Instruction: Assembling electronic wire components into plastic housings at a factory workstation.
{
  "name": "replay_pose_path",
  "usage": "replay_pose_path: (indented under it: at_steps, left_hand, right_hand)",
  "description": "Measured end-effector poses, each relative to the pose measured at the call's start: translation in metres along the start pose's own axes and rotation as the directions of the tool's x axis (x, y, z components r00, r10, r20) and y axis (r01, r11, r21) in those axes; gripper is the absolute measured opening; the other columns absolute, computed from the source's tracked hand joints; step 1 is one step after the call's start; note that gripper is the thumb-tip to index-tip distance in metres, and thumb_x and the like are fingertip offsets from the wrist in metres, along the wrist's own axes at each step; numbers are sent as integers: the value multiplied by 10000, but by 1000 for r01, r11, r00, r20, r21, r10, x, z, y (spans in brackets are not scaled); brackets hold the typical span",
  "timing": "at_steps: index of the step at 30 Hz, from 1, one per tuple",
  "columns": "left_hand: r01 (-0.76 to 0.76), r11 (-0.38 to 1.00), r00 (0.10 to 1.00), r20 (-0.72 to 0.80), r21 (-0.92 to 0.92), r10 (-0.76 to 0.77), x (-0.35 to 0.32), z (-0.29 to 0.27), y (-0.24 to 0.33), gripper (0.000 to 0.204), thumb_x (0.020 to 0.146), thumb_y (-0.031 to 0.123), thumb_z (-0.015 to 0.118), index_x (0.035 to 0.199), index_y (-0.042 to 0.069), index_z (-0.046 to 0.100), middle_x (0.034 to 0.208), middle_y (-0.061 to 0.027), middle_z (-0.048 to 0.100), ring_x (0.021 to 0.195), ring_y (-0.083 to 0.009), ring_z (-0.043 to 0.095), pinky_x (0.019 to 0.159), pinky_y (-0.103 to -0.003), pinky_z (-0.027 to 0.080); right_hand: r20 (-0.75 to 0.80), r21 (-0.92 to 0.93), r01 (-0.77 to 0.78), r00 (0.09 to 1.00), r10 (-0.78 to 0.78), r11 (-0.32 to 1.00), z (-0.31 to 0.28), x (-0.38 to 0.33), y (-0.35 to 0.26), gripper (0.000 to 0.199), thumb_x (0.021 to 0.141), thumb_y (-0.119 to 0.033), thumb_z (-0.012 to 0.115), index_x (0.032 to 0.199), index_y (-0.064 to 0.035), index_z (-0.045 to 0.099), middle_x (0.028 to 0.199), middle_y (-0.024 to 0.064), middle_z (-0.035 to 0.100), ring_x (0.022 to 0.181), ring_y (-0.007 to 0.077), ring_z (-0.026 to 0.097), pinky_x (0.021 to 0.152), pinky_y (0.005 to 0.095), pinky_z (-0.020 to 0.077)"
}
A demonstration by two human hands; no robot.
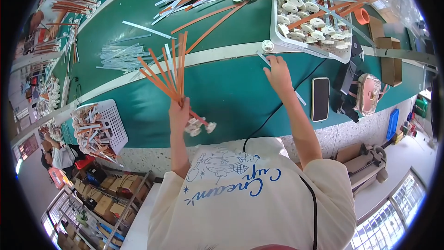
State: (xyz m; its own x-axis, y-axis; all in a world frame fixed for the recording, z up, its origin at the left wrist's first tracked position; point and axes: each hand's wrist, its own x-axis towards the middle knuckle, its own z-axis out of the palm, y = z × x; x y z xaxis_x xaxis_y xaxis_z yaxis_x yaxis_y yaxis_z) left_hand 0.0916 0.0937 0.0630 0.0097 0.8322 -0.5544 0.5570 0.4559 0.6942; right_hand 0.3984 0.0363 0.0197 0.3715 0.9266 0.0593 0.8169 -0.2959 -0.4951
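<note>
- Your two hands are well apart; clock directions here run from the centre of the view.
- At 9 o'clock, near the centre, your left hand (179,113) is closed around a bunch of strips (175,85), mostly orange with some pale ones, fanned upward toward 11 o'clock.
- White round pieces (194,127) show at the bunch's lower end, just below your fist toward its 4 o'clock.
- At 2 o'clock, your right hand (280,75) has its fingertips at a pale strip (262,58); you cannot tell from this view whether they grip it.
- Just beyond those fingertips, at their 12 o'clock, sits a white disc (267,45).
- Toward 1 o'clock stands a white basket (314,51), heaped with white round pieces and strips.
- At 12 o'clock more orange and pale strips lie on the green table (226,81), and at 10 o'clock a pale pile (121,57).
- At 9 o'clock, beyond your left hand, is another loaded basket (116,125).
- At 3 o'clock lies a phone (320,99), with a pink bag (368,95) farther out.
</note>
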Motion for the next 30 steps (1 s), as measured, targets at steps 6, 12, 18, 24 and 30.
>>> replay_pose_path:
  at_steps: [6, 12, 18, 24, 30]
  left_hand:
    - [-14, 880, 945, -282, 475, 168, 24, -58, -62, 407, 795, 262, 523, 1120, 40, 420, 869, -202, 583, 789, -376, 562, 657, -423, 449]
    - [131, 869, 925, -375, 478, 66, 42, -79, -72, 436, 789, 337, 524, 1066, 10, 452, 898, -207, 580, 847, -376, 549, 690, -429, 439]
    - [132, 870, 912, -402, 475, 81, 39, -71, -67, 407, 790, 338, 522, 1027, 12, 462, 890, -202, 581, 841, -366, 556, 697, -422, 442]
    - [120, 879, 917, -391, 462, 80, 42, -72, -73, 417, 793, 320, 514, 1065, 11, 445, 901, -195, 581, 841, -365, 556, 711, -421, 443]
    - [173, 867, 917, -397, 467, 30, 41, -70, -61, 447, 798, 314, 503, 1114, 9, 417, 933, -201, 574, 859, -362, 555, 720, -423, 442]
  right_hand:
    - [159, 219, -126, 983, 92, 968, 9, 10, 20, 178, 677, -50, 590, 836, -5, 524, 711, 101, 555, 621, 221, 551, 596, 322, 453]
    - [390, 308, -178, 919, 46, 934, -7, 25, 4, 152, 674, -75, 584, 805, -13, 538, 677, 90, 548, 619, 221, 539, 601, 312, 443]
    - [229, 498, -188, 970, 81, 846, -34, 26, -14, 139, 760, -111, 579, 852, -9, 555, 746, 59, 576, 682, 138, 547, 650, 258, 443]
    - [-32, 655, -48, 995, 91, 754, -97, 17, -25, 125, 782, -59, 564, 892, -8, 534, 786, 20, 574, 709, 91, 538, 636, 213, 429]
    - [-380, 890, 222, 845, 376, 399, -154, -5, -23, 95, 817, -25, 502, 912, -26, 501, 799, 71, 550, 721, 136, 544, 629, 257, 449]
